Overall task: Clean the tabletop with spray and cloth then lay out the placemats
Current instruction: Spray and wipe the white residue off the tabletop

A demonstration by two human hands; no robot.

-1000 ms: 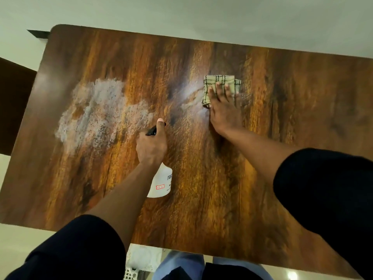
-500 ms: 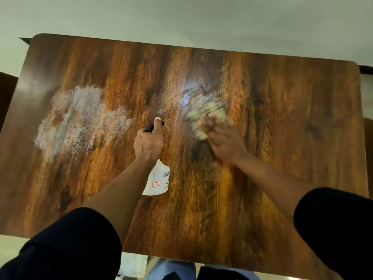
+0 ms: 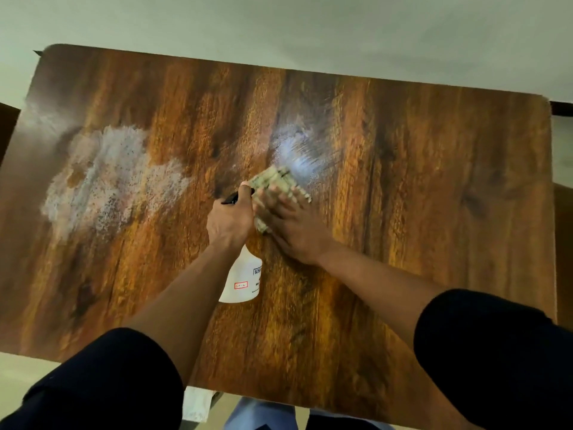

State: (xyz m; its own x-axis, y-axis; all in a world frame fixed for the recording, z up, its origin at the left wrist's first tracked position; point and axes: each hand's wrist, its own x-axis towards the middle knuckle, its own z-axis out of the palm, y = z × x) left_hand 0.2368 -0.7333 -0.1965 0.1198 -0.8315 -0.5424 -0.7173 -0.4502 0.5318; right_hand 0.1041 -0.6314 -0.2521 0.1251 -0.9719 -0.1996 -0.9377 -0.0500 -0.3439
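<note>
A dark wood-grain tabletop (image 3: 403, 181) fills the view. My left hand (image 3: 229, 221) grips a white spray bottle (image 3: 243, 279) with a black nozzle, held over the table's middle. Right beside it, my right hand (image 3: 294, 228) presses a pale checked cloth (image 3: 276, 184) flat on the wood; the hand and cloth are motion-blurred. A wide patch of white spray foam (image 3: 102, 181) lies on the left part of the table. A thinner wet smear (image 3: 297, 150) sits just beyond the cloth. No placemats are in view.
A pale wall runs behind the table's far edge. Dark chair parts show at the left edge (image 3: 6, 125) and right edge (image 3: 562, 108). A white object (image 3: 197, 401) hangs below the near table edge, by my legs.
My right hand has dragged the cloth toward me and to the left, from the far middle to right beside my left hand. The left hand keeps holding the bottle in place.
</note>
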